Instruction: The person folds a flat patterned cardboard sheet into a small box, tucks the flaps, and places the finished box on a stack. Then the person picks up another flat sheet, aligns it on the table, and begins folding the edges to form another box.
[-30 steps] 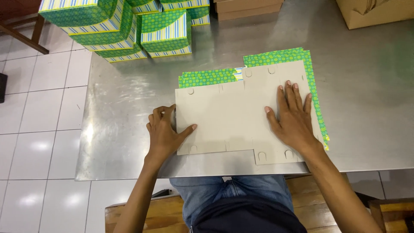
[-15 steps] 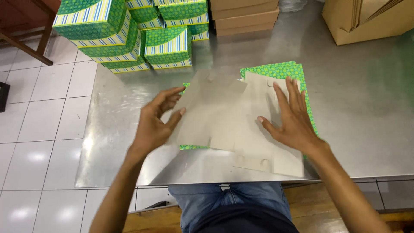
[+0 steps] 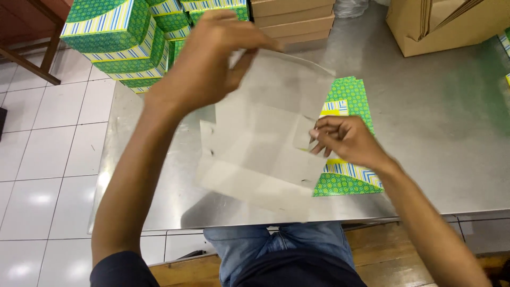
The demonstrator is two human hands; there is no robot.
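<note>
My left hand [image 3: 212, 64], flat on the cardboard [image 3: 260, 154] a second ago, now lifts its far edge up toward me. My right hand [image 3: 345, 141], earlier spread flat, now pinches a flap at the sheet's right side.

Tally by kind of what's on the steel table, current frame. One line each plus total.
Flat box blank, grey inside, green patterned outside, held by left hand and right hand: 1
Plain brown cartons, one right, one at back: 2
Total: 3
</note>
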